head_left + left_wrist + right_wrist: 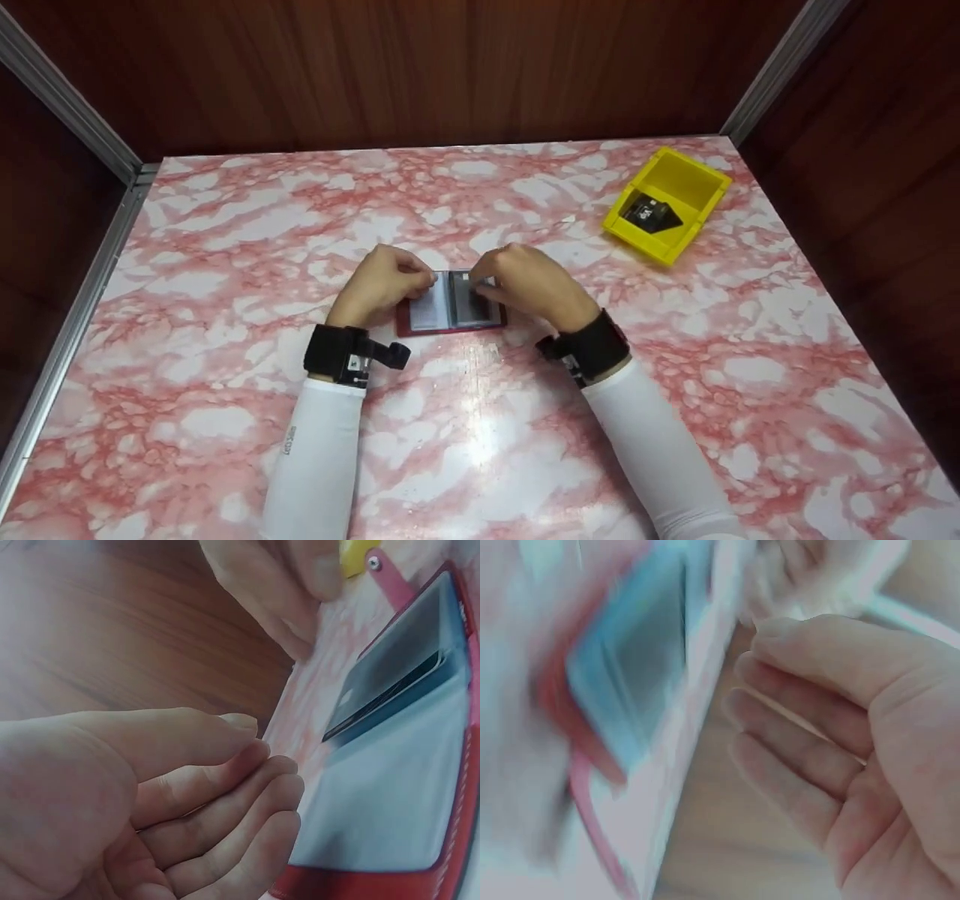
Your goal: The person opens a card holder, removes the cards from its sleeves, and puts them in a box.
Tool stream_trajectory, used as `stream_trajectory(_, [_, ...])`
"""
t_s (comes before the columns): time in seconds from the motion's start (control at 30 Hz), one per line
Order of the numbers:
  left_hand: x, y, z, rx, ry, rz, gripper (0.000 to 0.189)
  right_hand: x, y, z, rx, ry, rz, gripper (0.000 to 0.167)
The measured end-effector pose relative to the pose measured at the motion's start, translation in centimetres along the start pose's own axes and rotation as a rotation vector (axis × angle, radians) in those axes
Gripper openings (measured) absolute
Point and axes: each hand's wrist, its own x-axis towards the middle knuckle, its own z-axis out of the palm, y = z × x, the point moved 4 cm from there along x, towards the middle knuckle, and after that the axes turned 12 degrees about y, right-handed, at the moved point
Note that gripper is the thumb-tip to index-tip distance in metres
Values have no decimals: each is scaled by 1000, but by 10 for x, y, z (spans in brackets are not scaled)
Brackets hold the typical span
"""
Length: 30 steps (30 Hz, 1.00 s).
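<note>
A red card holder lies unfolded on the table, its clear plastic sleeves spread to both sides. Inside the sleeve on the right sits a dark card. My left hand is over the holder's left side, its fingers loosely bent with nothing visible between them. Over the right side is my right hand; its fingers are relaxed and appear apart from the holder in the right wrist view. A pink strap with a metal snap sticks out from the holder's right end.
Toward the back right stands a yellow bin with black cards in it, one lettered "Vip". Dark wood-look panels rise behind the table and at both sides. The tabletop has a red and white marble pattern.
</note>
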Motion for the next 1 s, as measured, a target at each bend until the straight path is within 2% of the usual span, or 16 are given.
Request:
stream_trajectory(0.1, [-1,1,10,-17,-21,-31,14,-8,20,-12,-26,-6,112,14])
stream_trajectory(0.2, [-1,1,19,-23,-28,-70,14,-14,30,-14,-48,-26,158,16])
stream_trajectory(0.37, [-1,-1,30,-43,-29,-159,15,-16,25,-7,-73,-37,138,16])
stream_trajectory(0.53, [-2,-1,33,-83,-27,-224,15,-13,17,6,-126,-63,123,17])
stream_trajectory(0.83, [0,0,34,-127,-43,-250,15,-12,16,13,-151,-72,157,19])
stream_trajectory(1.0, [0,-4,36,-174,-44,-275,13,-13,16,16,-135,-77,139,23])
